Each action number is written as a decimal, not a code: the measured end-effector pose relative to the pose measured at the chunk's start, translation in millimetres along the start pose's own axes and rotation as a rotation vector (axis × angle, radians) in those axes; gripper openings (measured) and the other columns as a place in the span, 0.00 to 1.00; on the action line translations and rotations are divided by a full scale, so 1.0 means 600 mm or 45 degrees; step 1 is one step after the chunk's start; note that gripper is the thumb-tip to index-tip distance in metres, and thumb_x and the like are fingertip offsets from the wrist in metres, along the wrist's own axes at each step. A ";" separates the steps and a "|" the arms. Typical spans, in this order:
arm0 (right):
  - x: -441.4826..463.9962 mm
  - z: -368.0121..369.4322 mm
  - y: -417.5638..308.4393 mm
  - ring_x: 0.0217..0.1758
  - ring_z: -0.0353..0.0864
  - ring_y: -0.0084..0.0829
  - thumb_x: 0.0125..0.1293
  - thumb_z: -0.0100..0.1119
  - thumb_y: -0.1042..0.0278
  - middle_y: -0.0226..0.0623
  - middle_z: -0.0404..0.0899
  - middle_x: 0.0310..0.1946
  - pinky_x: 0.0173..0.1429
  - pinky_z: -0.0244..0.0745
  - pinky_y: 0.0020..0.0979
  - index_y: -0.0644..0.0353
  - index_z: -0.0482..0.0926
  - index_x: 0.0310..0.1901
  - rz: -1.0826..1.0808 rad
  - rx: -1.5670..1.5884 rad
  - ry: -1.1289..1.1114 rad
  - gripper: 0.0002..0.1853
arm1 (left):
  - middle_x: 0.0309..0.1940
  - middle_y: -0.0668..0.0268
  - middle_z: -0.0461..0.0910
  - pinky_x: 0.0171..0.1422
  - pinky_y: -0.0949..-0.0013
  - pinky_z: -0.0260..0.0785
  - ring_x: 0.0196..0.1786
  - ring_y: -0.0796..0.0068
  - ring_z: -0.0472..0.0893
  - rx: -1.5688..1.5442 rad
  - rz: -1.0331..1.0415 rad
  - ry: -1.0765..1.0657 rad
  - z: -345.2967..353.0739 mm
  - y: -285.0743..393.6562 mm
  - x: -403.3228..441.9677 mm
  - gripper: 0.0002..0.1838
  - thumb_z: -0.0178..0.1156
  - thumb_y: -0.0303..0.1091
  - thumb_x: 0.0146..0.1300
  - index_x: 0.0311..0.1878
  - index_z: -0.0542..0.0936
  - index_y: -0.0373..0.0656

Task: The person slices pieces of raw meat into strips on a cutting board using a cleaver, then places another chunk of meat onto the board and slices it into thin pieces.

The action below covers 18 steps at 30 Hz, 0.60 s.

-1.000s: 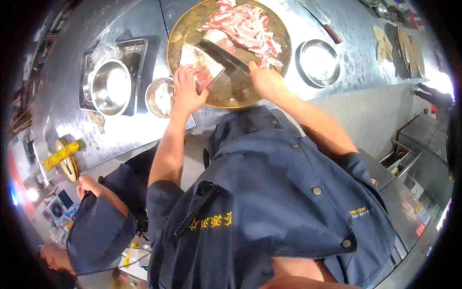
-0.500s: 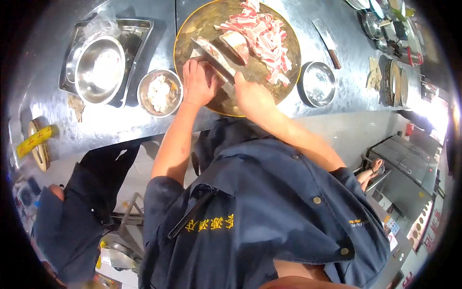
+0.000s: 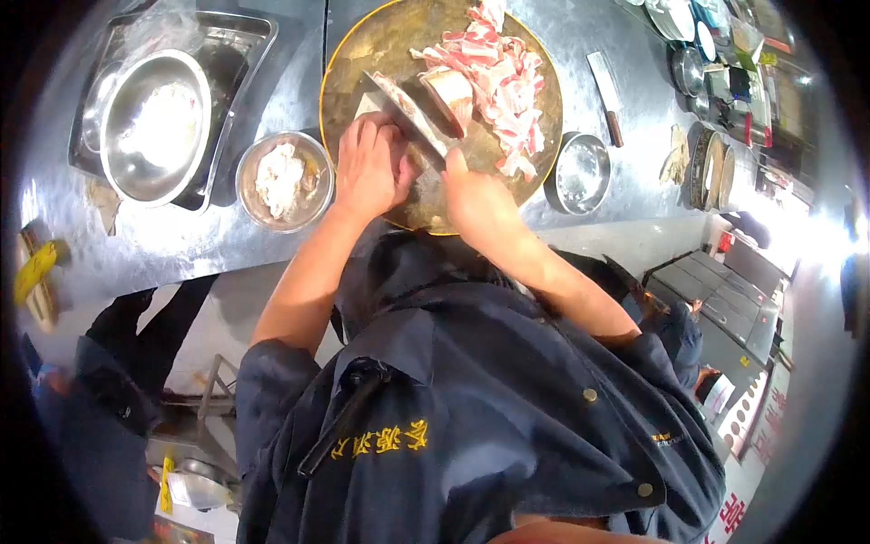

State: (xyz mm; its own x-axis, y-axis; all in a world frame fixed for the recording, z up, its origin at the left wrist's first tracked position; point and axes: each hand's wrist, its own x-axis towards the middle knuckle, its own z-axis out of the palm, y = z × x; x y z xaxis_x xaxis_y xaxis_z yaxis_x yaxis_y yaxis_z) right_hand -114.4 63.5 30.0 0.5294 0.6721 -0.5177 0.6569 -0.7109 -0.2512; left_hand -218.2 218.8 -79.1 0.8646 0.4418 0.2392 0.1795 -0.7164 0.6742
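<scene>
Over a round board, a knife is held in the grip of the right hand; how the left hand is closed cannot be told; on the board beside the knife, a meat block is seen, probably dense, slippery, best steadied by its sides.

One head-worn, wide-angle camera looks forward and steeply down; the wearer's dark jacket fills lower centre close up, the round chopping board farther off, upper centre.
</scene>
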 end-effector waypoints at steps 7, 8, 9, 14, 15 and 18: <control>0.063 -0.019 -0.030 0.34 0.87 0.67 0.80 0.53 0.67 0.61 0.84 0.26 0.38 0.79 0.64 0.64 0.65 0.52 -0.117 -0.005 0.075 0.11 | 0.57 0.58 0.76 0.70 0.48 0.66 0.67 0.52 0.73 -0.095 -0.057 0.041 0.006 -0.006 0.004 0.21 0.69 0.33 0.51 0.50 0.78 0.41; 0.070 -0.018 -0.033 0.35 0.87 0.67 0.80 0.53 0.67 0.62 0.84 0.27 0.39 0.79 0.64 0.63 0.65 0.53 -0.117 -0.006 0.078 0.11 | 0.57 0.58 0.76 0.70 0.48 0.65 0.67 0.52 0.73 -0.089 -0.044 0.036 0.009 -0.009 0.004 0.21 0.69 0.34 0.52 0.50 0.78 0.41; 0.076 -0.019 -0.036 0.35 0.87 0.67 0.80 0.53 0.67 0.62 0.84 0.27 0.39 0.79 0.64 0.63 0.65 0.53 -0.125 -0.013 0.078 0.11 | 0.57 0.58 0.76 0.70 0.48 0.65 0.66 0.52 0.73 -0.081 -0.033 0.031 0.010 -0.009 0.003 0.21 0.69 0.34 0.53 0.50 0.78 0.42; 0.088 0.000 -0.026 0.37 0.87 0.67 0.80 0.54 0.64 0.63 0.85 0.31 0.42 0.80 0.64 0.63 0.66 0.53 -0.128 0.040 0.058 0.12 | 0.59 0.55 0.76 0.70 0.47 0.64 0.65 0.50 0.74 0.003 -0.036 0.132 0.013 0.006 -0.006 0.20 0.68 0.33 0.56 0.52 0.78 0.41; 0.089 0.010 -0.020 0.37 0.87 0.67 0.80 0.54 0.64 0.63 0.85 0.31 0.42 0.80 0.64 0.63 0.66 0.53 -0.132 0.045 0.089 0.12 | 0.59 0.53 0.76 0.69 0.46 0.64 0.64 0.47 0.75 0.015 -0.002 0.162 0.013 0.009 0.000 0.20 0.68 0.32 0.58 0.53 0.77 0.39; 0.077 0.000 -0.013 0.44 0.88 0.66 0.74 0.54 0.68 0.66 0.86 0.36 0.49 0.81 0.63 0.62 0.68 0.56 -0.203 0.133 0.068 0.13 | 0.60 0.52 0.76 0.69 0.44 0.63 0.65 0.46 0.74 0.098 0.054 0.198 0.028 0.013 -0.011 0.21 0.67 0.34 0.62 0.57 0.76 0.41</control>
State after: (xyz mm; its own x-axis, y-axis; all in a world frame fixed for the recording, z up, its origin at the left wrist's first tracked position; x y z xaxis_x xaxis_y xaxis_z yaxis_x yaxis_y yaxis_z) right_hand -95.1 100.3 8.2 0.4527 0.7861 -0.4209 0.6769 -0.6102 -0.4117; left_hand -214.4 201.4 -87.5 0.7904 0.4840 0.3754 0.1848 -0.7728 0.6072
